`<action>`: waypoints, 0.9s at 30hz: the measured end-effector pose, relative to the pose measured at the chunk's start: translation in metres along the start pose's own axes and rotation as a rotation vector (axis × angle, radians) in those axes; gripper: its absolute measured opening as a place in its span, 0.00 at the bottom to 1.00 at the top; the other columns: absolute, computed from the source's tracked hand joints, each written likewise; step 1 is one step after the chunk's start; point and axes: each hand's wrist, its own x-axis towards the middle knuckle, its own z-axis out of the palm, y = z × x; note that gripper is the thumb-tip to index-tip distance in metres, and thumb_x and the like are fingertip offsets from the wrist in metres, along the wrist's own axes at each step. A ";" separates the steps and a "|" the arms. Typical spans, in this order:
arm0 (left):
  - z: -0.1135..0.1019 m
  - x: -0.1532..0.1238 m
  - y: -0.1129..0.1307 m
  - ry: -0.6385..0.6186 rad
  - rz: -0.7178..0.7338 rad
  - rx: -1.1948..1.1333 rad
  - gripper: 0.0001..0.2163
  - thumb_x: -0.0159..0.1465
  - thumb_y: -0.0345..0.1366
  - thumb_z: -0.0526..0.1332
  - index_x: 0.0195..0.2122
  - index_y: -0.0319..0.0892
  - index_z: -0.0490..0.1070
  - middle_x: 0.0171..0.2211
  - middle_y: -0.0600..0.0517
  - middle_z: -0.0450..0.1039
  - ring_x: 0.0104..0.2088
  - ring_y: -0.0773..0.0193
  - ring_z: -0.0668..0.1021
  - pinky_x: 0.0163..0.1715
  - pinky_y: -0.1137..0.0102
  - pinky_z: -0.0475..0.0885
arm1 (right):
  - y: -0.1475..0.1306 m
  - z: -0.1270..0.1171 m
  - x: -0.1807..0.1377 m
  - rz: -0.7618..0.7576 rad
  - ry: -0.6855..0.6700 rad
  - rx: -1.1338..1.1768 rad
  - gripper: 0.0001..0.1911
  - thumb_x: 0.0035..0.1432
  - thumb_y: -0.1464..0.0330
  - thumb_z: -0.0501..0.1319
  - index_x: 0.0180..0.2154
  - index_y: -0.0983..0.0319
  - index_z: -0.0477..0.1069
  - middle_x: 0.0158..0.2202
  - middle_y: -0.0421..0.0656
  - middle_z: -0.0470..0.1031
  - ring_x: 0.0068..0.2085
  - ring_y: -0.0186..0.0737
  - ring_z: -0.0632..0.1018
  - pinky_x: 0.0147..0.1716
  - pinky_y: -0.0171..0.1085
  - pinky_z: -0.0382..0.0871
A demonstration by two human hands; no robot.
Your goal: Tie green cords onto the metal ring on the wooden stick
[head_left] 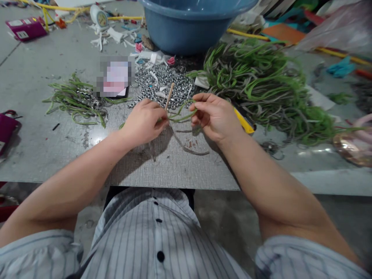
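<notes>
My left hand [144,122] is closed in a pinch on a thin wooden stick [169,95] that points up and away, and on one end of a green cord [181,114]. My right hand [213,115] is closed on the other end of that cord, thumb and fingers pinched. Both hands hover just above the grey table [43,143], a short gap apart. Right behind them lies a heap of small metal rings [162,83]. A grey cord [192,150] lies on the table under my hands.
A big pile of green and grey cords [267,85] fills the right. A smaller bundle [78,102] lies at the left. A blue basin [188,23] stands at the back. A yellow utility knife [245,122] lies by my right wrist. A magenta box [24,28] sits far left.
</notes>
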 end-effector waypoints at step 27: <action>-0.038 0.000 -0.031 -0.188 -0.298 0.265 0.05 0.59 0.29 0.58 0.28 0.43 0.72 0.25 0.50 0.75 0.26 0.63 0.72 0.27 0.66 0.66 | 0.010 -0.006 -0.002 -0.585 0.149 -1.021 0.18 0.64 0.65 0.57 0.55 0.50 0.74 0.64 0.51 0.71 0.70 0.66 0.64 0.64 0.71 0.61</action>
